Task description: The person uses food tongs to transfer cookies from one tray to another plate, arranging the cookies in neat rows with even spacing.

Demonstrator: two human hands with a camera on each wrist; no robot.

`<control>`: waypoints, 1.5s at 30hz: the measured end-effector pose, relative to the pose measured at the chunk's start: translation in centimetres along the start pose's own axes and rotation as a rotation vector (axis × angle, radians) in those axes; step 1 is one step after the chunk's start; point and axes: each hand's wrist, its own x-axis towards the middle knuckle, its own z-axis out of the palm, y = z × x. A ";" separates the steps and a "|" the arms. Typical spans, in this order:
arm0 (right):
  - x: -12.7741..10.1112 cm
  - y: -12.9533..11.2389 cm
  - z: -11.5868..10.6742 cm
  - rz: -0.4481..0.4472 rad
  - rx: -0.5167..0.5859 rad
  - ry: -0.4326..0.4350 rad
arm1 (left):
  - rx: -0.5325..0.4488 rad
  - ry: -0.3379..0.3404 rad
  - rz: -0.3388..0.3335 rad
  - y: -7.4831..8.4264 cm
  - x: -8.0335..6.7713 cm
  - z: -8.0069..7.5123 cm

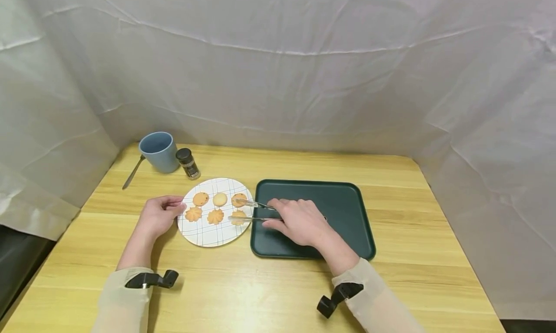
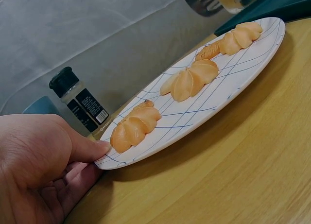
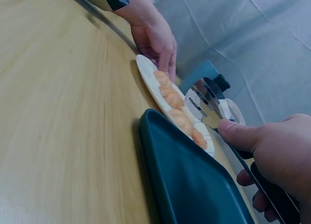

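My left hand pinches the left rim of a white plate patterned with blue lines; in the left wrist view its thumb presses the rim from above. Several cookies lie on the plate in two rows: round ones at the back, scalloped ones in front. Metal tongs with dark handles are held in my right hand above a dark green tray. Their two arms stand spread, and the tips overlap the right-hand cookies in the head view. The right wrist view shows the tongs' heads raised over the plate.
Behind the plate, at the back left, stand a blue mug and a black-capped spice jar. A spoon leans by the mug. The tray lies close against the plate's right side. A pale curtain encloses the wooden table.
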 end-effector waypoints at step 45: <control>-14.2 13.9 -3.6 0.517 0.073 0.286 | 0.003 0.000 -0.002 0.0 0.0 0.0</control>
